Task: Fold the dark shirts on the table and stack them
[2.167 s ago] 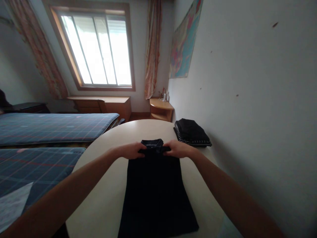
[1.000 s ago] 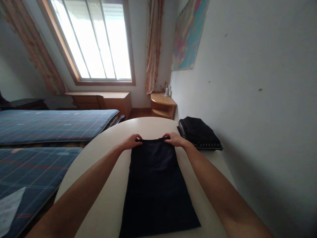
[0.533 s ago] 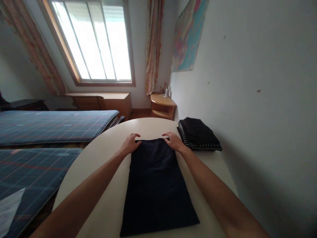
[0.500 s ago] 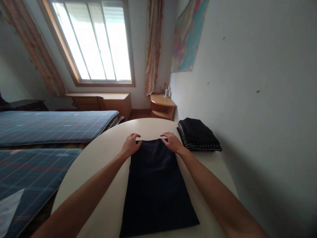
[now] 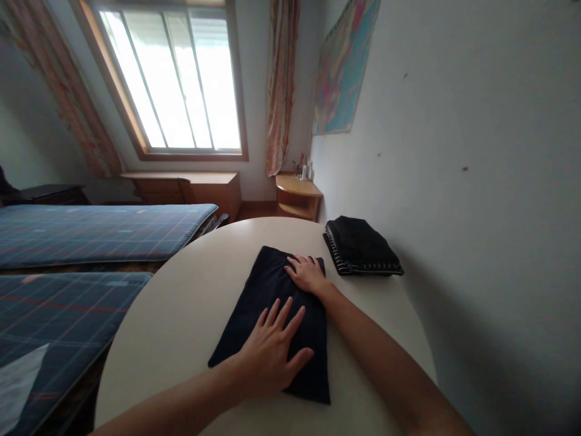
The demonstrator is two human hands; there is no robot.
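A folded dark navy garment (image 5: 254, 315) lies flat and slightly turned on the round white table (image 5: 158, 327); its exact kind does not show. Across its lower middle rests my left hand (image 5: 275, 348), open, the fingers spread over the cloth. My right hand (image 5: 306, 274) lies open on the garment's far right corner, palm down. Just beyond the right hand, a stack of folded black clothes (image 5: 361, 245) with a white-striped edge sits near the wall.
Two beds with blue plaid mattresses (image 5: 104, 233) stand to the left, a sheet of paper (image 5: 20, 384) on the nearer one. The white wall (image 5: 476, 242) runs close along the right. A small corner shelf (image 5: 297, 188) and a desk (image 5: 204, 178) stand beyond the table.
Both hands have let go of the garment's far corners. The left hand has come back toward me onto the cloth. The garment is now turned and looks shorter, its near edge farther away.
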